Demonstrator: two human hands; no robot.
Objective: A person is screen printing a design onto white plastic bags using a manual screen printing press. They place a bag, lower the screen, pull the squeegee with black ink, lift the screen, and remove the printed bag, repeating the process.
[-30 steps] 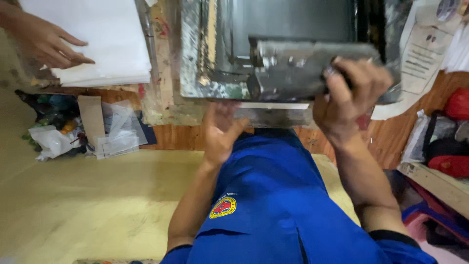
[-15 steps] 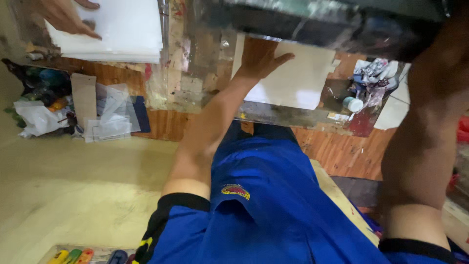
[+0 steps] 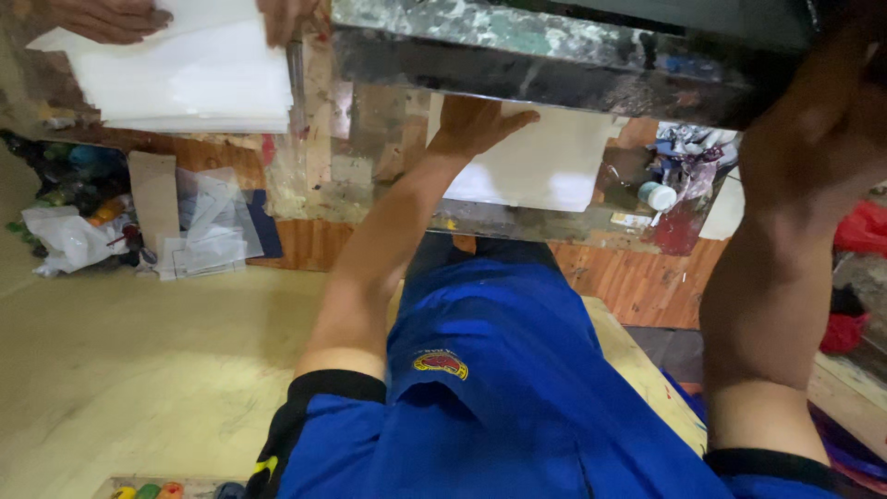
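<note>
Closest to the camera is the blue shirt (image 3: 517,397), with both bare forearms reaching out over the lap toward the bench. Down at the bottom left edge there's a little row of coloured caps (image 3: 152,491), can't tell what they belong to.

The left hand (image 3: 476,125) lies flat on the white sheet (image 3: 540,162), fingers spread and straight, not gripping anything, just pressing down. My guess is that's to keep the sheet from sliding while the frame is up. The sheet sits on the paint-stained bench (image 3: 370,157), right under the raised frame.

The right hand (image 3: 813,139) is up at the right end of the dark paint-spattered frame (image 3: 554,55), looks like it's holding that edge up. It's so close and dark that I can't tell how the fingers are wrapped.

Room-wise: the frame hangs tilted over the sheet with a gap between, so the sheet's near edge and right side are open. Just right of the sheet there's a small white-capped jar (image 3: 658,196) and smeared rags, pretty tight there.

Further left, another person's hands (image 3: 111,17) rest on a stack of white paper (image 3: 199,79), well apart from the sheet. Below that, plastic bags and cardboard scraps (image 3: 157,226) lie on the floor.
</note>
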